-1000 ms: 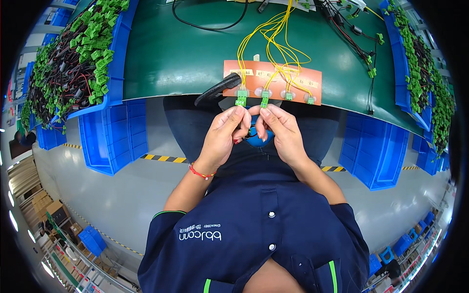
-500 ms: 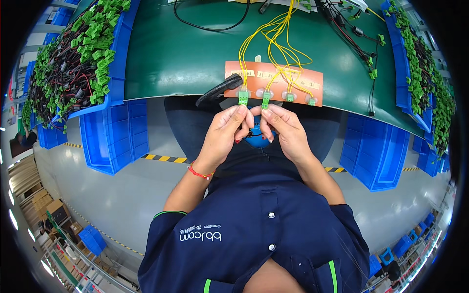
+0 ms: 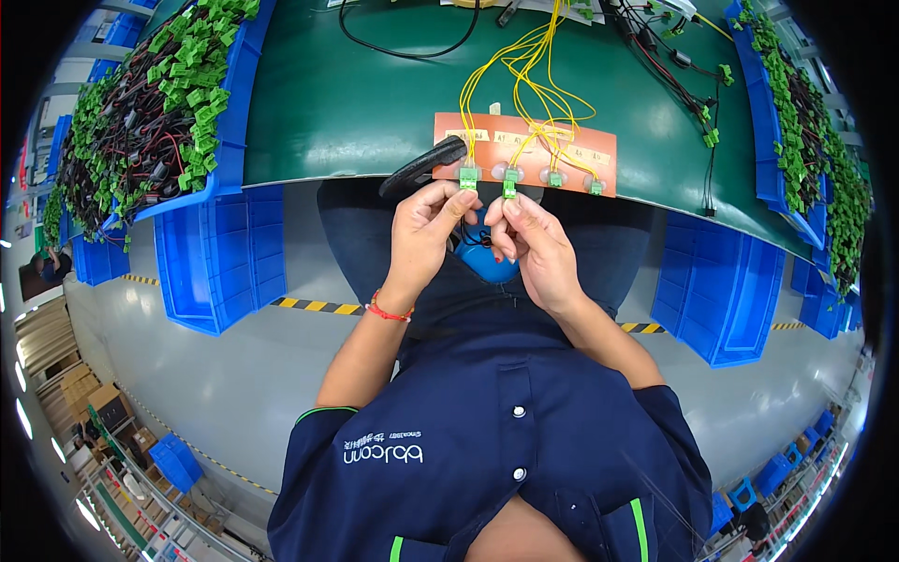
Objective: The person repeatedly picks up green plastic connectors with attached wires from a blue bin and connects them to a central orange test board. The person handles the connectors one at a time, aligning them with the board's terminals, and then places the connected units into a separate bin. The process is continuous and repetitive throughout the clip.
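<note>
Apparently seating parts: pinching, with closed fingers (image 3: 514,213), leftmost green connector (image 3: 468,177) in left hand (image 3: 423,232) and neighbouring green connector (image 3: 509,184) in right hand (image 3: 543,247), at near edge of orange board (image 3: 601,140); next likely needing steady pressure.

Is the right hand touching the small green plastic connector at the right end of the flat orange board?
Apart. The head view shows a gap: the right hand is below and left of the small green connector, with dark trousers visible between.

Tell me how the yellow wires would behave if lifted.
The yellow wires curve in loose loops, so they would probably flop. Being thin, they look light. Their lower ends enter green connectors on the orange board, so lifting might tug there.
</note>
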`<state>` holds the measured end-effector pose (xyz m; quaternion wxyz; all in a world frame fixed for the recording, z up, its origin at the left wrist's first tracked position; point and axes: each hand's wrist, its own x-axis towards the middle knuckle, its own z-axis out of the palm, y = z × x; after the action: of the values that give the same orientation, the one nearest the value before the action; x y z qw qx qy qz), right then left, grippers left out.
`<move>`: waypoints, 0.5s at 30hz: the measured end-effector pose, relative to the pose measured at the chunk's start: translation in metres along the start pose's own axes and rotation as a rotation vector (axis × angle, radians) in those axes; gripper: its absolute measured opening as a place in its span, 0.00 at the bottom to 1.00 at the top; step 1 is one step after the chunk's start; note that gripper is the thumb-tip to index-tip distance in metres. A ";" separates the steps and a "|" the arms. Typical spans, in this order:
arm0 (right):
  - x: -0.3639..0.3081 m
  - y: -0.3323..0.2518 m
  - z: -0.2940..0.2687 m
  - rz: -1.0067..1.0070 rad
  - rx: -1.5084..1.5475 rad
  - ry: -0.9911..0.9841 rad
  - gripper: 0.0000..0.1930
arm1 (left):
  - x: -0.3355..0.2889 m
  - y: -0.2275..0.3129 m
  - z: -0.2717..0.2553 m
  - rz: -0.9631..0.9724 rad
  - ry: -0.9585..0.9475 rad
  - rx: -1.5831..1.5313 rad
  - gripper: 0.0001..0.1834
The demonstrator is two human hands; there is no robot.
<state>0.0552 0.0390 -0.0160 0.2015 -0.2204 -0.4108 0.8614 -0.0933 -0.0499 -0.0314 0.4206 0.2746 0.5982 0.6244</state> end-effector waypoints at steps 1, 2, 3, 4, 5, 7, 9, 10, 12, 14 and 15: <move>0.000 0.002 0.000 -0.014 -0.015 0.012 0.17 | 0.000 -0.001 0.003 0.025 0.009 -0.041 0.15; 0.000 0.003 -0.001 -0.013 -0.009 0.018 0.17 | 0.000 -0.001 0.005 0.050 0.018 -0.081 0.15; -0.001 0.005 -0.001 -0.009 -0.001 0.026 0.17 | -0.001 -0.001 0.006 0.029 0.019 -0.108 0.14; -0.001 0.006 -0.001 -0.006 0.007 0.034 0.17 | -0.001 -0.002 0.007 0.009 0.019 -0.134 0.14; -0.002 0.007 -0.001 -0.005 0.018 0.037 0.17 | -0.002 -0.002 0.007 -0.012 0.019 -0.159 0.14; -0.002 0.006 0.000 -0.006 0.038 0.040 0.17 | -0.002 -0.001 0.004 -0.090 -0.071 -0.189 0.13; 0.000 0.002 -0.003 -0.016 0.012 0.029 0.17 | -0.002 -0.001 -0.001 -0.136 -0.136 -0.183 0.13; 0.001 0.001 -0.004 -0.021 0.000 0.024 0.17 | -0.006 -0.004 -0.005 -0.144 -0.157 -0.163 0.13; 0.003 0.000 -0.004 -0.020 0.015 0.015 0.17 | -0.014 -0.010 -0.004 -0.125 -0.170 -0.117 0.14; 0.006 -0.001 -0.006 -0.014 0.026 0.001 0.17 | -0.023 -0.017 -0.001 -0.071 -0.155 -0.067 0.17; 0.006 -0.002 -0.007 -0.006 0.028 -0.010 0.17 | -0.024 -0.022 -0.001 -0.036 -0.191 0.020 0.18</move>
<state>0.0540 0.0475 -0.0200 0.2049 -0.2119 -0.4004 0.8676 -0.0784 -0.0725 -0.0488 0.4843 0.3263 0.5664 0.5816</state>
